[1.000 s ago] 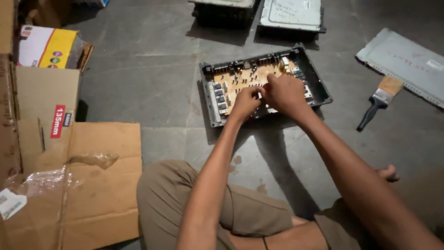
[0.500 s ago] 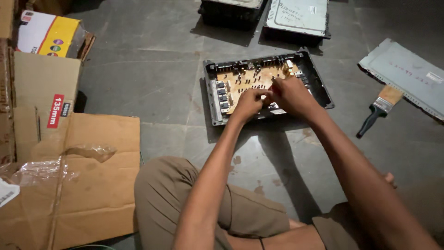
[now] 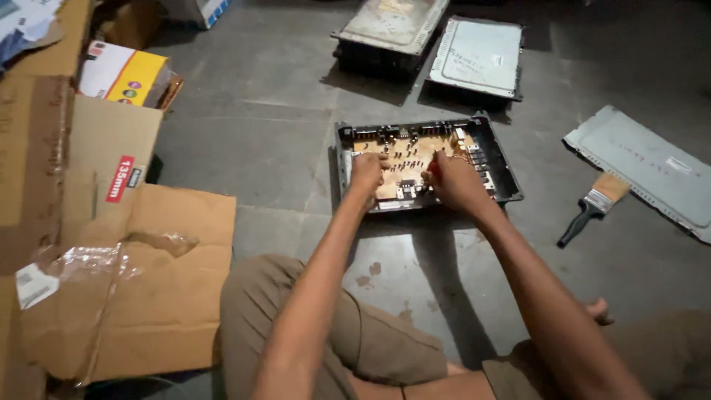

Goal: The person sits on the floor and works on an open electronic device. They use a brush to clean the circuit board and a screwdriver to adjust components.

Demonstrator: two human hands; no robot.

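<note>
Sitting on the concrete floor (image 3: pixel 266 141), you work over an opened black electronics chassis (image 3: pixel 426 164). Left hand (image 3: pixel 368 170) clenched on its circuit board (image 3: pixel 404 159); right hand (image 3: pixel 453 181) grasping a red-handled tool (image 3: pixel 434 170). Paintbrush (image 3: pixel 595 207) lies well apart to the right.

Dim light falls on a grey concrete floor (image 3: pixel 281 141), with flattened cardboard (image 3: pixel 133 281) spread at one side.
</note>
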